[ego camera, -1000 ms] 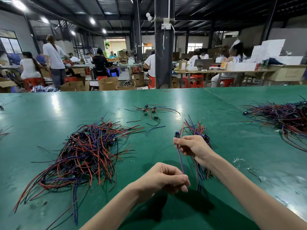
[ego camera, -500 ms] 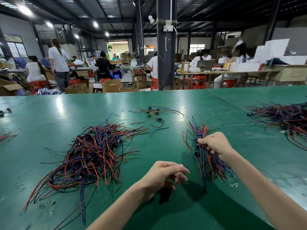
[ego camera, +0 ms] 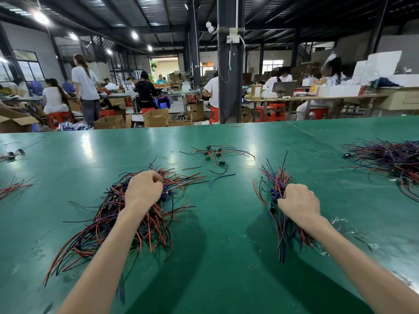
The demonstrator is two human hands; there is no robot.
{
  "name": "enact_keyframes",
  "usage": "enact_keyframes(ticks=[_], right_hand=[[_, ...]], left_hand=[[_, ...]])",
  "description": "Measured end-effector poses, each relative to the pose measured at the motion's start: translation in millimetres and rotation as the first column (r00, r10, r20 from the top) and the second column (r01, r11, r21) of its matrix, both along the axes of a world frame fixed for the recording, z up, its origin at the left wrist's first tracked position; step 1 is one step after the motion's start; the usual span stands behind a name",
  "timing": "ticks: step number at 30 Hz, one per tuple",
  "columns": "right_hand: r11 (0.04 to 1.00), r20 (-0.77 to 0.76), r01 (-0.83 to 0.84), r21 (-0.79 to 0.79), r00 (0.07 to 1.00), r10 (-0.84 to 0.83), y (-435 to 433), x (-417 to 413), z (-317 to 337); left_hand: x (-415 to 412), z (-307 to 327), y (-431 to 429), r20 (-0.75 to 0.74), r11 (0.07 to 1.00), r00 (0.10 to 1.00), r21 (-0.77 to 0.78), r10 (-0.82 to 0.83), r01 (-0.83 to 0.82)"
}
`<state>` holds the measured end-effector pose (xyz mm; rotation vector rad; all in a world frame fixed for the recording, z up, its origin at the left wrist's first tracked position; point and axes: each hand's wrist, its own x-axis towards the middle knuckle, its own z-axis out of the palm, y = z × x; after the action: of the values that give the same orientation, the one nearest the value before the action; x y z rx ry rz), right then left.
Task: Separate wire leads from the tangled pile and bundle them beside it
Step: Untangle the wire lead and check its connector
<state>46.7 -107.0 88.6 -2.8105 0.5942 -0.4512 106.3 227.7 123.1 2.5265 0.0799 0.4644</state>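
A tangled pile of red, blue and black wire leads (ego camera: 106, 223) spreads over the left half of the green table (ego camera: 226, 257). My left hand (ego camera: 142, 191) is over the pile's far part, fingers curled into the wires. To the right lies a smaller bundle of leads (ego camera: 275, 180) with blue connectors. My right hand (ego camera: 298, 201) grips that bundle near its middle, and the wire tails run back under my wrist.
A few loose leads with small connectors (ego camera: 215, 155) lie beyond the two heaps. Another large wire heap (ego camera: 390, 159) sits at the right edge, and small clusters (ego camera: 13, 186) at the left edge. Clear plastic scraps (ego camera: 344, 225) lie by my right forearm. People work at benches behind.
My left hand moved from the table's middle up and left onto the tangled pile and curled into it. My right hand set the lead into the bundle and stays gripping it.
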Motion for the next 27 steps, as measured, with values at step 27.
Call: enact_keyframes(ticks=[27], right_hand=[[0.938,0.036,-0.294,-0.185,0.951,0.306,59,-12,-42]], left_hand=[[45,-16,36,-0.026,0.926,0.997,-0.371,0.067,-0.071]])
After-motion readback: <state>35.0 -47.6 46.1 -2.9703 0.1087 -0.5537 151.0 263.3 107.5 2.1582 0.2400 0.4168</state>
